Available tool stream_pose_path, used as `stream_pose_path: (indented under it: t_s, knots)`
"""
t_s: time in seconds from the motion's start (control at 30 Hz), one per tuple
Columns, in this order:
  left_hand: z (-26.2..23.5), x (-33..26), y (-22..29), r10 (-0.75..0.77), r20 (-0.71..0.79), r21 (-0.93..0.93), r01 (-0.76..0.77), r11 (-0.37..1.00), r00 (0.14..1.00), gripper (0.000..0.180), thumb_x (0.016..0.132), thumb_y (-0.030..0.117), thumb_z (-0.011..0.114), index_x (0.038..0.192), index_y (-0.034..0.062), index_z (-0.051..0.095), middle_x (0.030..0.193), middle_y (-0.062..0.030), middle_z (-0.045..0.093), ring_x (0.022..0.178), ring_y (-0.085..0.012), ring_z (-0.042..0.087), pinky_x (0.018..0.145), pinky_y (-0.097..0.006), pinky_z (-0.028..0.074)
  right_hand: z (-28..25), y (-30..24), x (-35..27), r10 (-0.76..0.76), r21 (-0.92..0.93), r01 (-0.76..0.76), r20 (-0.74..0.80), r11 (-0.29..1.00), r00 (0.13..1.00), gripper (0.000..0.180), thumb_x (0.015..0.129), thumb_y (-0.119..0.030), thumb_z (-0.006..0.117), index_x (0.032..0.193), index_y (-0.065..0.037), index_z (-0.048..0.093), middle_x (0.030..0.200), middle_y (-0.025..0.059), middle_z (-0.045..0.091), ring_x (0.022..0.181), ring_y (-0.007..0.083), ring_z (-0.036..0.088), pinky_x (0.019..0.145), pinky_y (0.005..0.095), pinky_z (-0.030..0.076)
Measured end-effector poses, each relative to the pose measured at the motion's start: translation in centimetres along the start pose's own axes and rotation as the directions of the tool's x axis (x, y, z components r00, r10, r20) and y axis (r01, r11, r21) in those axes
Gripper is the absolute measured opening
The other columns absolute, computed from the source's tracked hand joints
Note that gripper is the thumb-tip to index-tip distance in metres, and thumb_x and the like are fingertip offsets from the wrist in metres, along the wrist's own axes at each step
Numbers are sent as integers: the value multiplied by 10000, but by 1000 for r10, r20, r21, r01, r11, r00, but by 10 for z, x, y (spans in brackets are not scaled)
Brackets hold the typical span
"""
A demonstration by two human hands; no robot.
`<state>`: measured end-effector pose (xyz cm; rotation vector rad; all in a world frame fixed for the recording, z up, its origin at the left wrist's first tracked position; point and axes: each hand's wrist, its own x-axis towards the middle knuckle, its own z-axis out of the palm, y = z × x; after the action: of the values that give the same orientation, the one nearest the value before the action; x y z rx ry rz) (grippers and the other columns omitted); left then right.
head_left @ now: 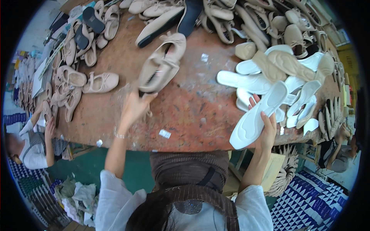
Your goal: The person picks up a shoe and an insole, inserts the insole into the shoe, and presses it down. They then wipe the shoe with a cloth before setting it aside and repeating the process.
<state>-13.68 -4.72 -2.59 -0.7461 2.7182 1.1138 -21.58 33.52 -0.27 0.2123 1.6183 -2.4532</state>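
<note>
My left hand (135, 107) is closed on the near end of a beige flat shoe (173, 50) with a small bow. The shoe is tilted over the table, and its dark inside shows through the opening. My right hand (268, 129) grips a white insole (256, 119), with fingers behind it and the thumb along its edge. The insole is held at a slant near the table's front edge, just in front of a pile of white insoles (246, 81) and tan insoles (289, 63).
The worn brown table (192, 115) has beige shoes (102, 82) on the left and a heap of shoes (296, 38) at the back right. A small white label (165, 133) lies near the front edge. Other people work at the far left (34, 148) and far right (341, 152).
</note>
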Motion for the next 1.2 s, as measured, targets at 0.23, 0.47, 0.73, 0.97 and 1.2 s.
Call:
stream_pose_path:
  t_s: [0.23,0.47,0.73,0.97,1.2]
  knots:
    - [78,-102,-16,0,206,-978,206,-34,979,571,1066,424,399,1462,14,371,1361,-189,572,1239,-360,578,1026,-514,507,44,25,-20,162,11,-172,294,985,942,618,1068,-422,365,1471,47,351,1402,229,526,1006,229,660,804,346,590]
    - [96,-159,-25,-140,235,-739,270,618,962,235,1034,201,549,1156,18,630,936,-102,713,822,-175,709,674,-301,595,47,35,-60,-112,-736,672,663,82,740,553,918,-113,596,1452,-20,484,1273,186,567,1083,353,510,966,424,414]
    - [91,-115,-30,219,-484,126,-180,976,847,290,891,222,701,1147,85,696,980,-78,634,1012,-278,603,779,-407,526,63,56,-31,-132,-546,826,837,-140,530,318,749,-87,743,1067,-98,763,1220,90,644,1066,292,575,926,439,430]
    - [50,-94,-67,343,-224,32,-345,938,912,117,898,125,647,910,20,697,823,-120,636,805,-312,631,694,-405,496,53,61,-46,-11,-609,793,793,-19,609,288,726,-68,751,1008,-116,787,1165,87,683,1049,288,588,904,423,460]
    - [56,-78,-65,283,-379,-38,-320,946,881,161,882,204,708,903,52,757,824,-95,709,793,-281,630,730,-384,504,87,108,-51,-38,-521,836,845,172,534,292,719,-39,740,1006,-84,768,1144,92,683,1056,293,603,886,411,500]
